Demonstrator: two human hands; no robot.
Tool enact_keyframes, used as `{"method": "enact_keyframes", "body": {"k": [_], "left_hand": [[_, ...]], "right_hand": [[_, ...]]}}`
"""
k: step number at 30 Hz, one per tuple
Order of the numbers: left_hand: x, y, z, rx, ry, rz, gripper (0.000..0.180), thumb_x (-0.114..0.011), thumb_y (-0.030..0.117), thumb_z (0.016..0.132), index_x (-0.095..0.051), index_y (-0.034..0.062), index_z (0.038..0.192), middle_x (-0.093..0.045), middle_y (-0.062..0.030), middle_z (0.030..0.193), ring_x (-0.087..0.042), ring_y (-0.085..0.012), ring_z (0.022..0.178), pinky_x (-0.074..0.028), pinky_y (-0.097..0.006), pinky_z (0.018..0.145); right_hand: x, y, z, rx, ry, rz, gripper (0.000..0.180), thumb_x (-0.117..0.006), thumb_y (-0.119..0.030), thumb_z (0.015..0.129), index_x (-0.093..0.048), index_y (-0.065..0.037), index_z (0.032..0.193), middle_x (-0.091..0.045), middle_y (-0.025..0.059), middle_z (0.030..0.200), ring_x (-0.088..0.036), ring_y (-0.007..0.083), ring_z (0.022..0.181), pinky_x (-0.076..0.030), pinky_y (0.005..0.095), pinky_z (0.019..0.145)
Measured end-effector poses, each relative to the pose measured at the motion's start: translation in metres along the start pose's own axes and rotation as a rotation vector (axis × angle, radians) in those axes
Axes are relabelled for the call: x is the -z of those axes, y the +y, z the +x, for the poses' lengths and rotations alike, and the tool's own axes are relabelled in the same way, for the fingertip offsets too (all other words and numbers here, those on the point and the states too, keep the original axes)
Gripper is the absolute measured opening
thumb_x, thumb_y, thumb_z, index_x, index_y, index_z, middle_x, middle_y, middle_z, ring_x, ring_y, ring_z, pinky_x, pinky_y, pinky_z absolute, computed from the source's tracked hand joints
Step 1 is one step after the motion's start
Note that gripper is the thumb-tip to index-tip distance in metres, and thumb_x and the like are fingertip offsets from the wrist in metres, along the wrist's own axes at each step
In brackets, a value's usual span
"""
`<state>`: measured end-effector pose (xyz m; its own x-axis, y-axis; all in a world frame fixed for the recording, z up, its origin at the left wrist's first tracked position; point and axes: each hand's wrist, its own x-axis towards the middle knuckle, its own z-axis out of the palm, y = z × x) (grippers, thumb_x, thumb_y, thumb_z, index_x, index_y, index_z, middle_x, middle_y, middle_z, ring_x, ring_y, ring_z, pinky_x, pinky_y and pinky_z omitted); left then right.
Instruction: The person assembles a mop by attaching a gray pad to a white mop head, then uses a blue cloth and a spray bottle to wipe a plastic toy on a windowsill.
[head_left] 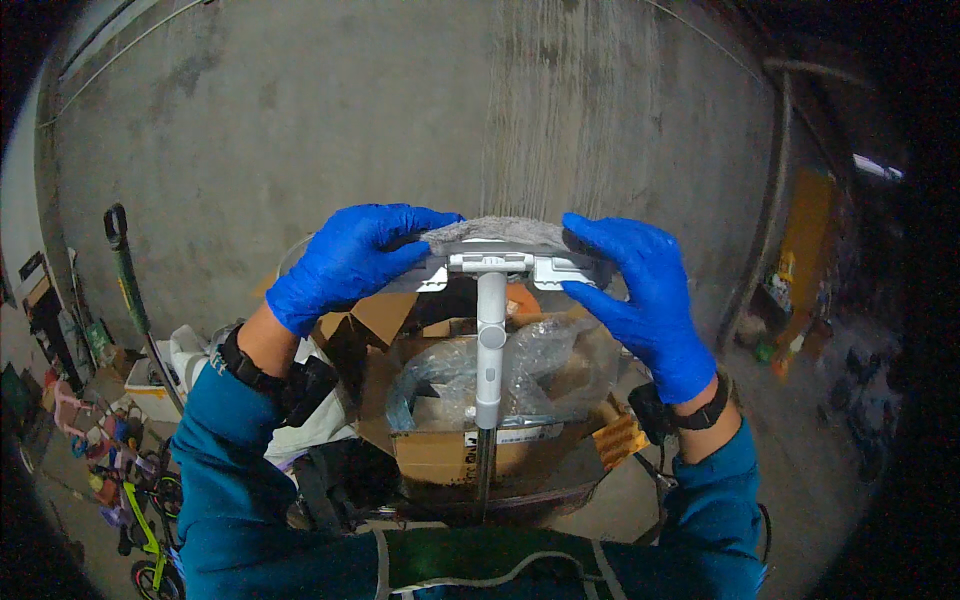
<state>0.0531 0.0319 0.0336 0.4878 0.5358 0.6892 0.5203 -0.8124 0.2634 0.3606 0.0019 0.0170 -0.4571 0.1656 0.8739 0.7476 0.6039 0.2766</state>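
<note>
A flat mop is held up in front of me, its white head [490, 263] turned towards me and its grey fluffy pad [505, 232] along the far, upper side. From the hinge in the middle, the white and metal handle [489, 355] runs down towards my body. My left hand [350, 258], in a blue glove, is closed round the left end of the head and pad. At the right end my right hand [645, 295], gloved the same, pinches pad and head between thumb and fingers. The fingertips behind the pad are partly hidden.
Below the mop stands an open cardboard box [430, 458] with bubble wrap [545, 365] in it. A concrete wall [300, 110] rises ahead. To the left are a long pole with a black grip [117, 228], toys and a green child's bike [145, 530].
</note>
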Motion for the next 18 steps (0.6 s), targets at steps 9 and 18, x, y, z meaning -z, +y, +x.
{"method": "enact_keyframes", "body": {"k": [9,18], "left_hand": [[-0.009,-0.002,-0.001,-0.135,0.130,0.181,0.034,-0.063,0.013,0.083,-0.064,0.0198,0.116,-0.067,-0.0093,0.092,-0.066,-0.0211,0.076,-0.052,-0.028,0.069],[-0.012,-0.008,0.003,-0.338,0.181,0.371,0.035,-0.064,0.013,0.080,-0.065,0.0204,0.114,-0.067,-0.0051,0.086,-0.065,-0.0216,0.072,-0.051,-0.027,0.060]], "right_hand": [[-0.030,0.001,0.032,0.081,-0.062,0.106,0.034,-0.066,-0.027,0.078,-0.064,-0.015,0.110,-0.062,0.0079,0.096,-0.056,0.0271,0.090,-0.042,0.0392,0.082],[-0.044,0.012,0.029,0.039,0.089,0.378,0.014,-0.068,-0.015,0.075,-0.070,-0.011,0.088,-0.063,0.0084,0.085,-0.057,0.0270,0.081,-0.044,0.0353,0.075]]}}
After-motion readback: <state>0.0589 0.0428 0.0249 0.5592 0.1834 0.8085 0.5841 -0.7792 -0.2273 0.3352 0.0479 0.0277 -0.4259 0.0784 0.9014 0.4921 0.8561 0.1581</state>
